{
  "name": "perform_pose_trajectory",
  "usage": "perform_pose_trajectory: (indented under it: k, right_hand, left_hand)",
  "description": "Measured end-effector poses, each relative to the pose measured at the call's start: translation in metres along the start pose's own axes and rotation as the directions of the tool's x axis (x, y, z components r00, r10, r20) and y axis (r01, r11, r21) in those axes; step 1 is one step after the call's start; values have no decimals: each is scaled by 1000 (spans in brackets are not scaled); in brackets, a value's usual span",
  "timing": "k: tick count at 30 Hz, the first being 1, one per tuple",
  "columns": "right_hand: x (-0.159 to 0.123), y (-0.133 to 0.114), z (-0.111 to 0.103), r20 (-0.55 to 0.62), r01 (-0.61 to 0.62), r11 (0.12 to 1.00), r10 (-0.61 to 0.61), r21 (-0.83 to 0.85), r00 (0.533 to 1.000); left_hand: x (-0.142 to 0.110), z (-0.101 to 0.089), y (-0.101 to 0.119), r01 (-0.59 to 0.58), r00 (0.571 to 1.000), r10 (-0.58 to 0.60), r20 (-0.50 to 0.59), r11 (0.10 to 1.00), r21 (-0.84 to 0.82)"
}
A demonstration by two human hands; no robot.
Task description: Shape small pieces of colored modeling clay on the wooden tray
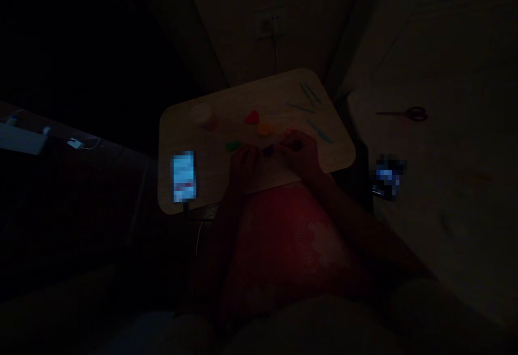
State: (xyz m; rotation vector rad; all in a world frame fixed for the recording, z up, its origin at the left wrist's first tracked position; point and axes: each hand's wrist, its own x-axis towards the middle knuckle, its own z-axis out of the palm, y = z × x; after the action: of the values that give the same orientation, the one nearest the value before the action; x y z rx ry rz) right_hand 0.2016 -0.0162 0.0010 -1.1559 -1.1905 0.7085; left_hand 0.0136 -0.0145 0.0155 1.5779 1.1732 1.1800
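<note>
Super dim shot, but the left hand [244,163] and right hand [297,152] close in on a purple clay lump [268,150] on the desk [259,93] — fingers [285,147] curled toward it, pinching or not, can't tell — with red clay [252,117] kept within easy reach.

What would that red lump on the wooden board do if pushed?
The red lump looks like soft modelling clay, so it would probably dent rather than crack. Its angular shape suggests sliding, not rolling. The dim light leaves its firmness uncertain.
</note>
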Motion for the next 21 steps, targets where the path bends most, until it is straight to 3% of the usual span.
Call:
perform_pose_trajectory:
  k: [14, 21]
  right_hand:
    - [1, -4, 1, 105, -113, 992, 107, 48, 989]
    - [1, -7, -2, 126, -83, 996, 79, 22, 989]
  left_hand:
    - [0, 2, 4, 21, 1000, -21, -6, 999, -28]
    - [-1, 1, 4, 24, 1000, -24, -10, 1000, 3]
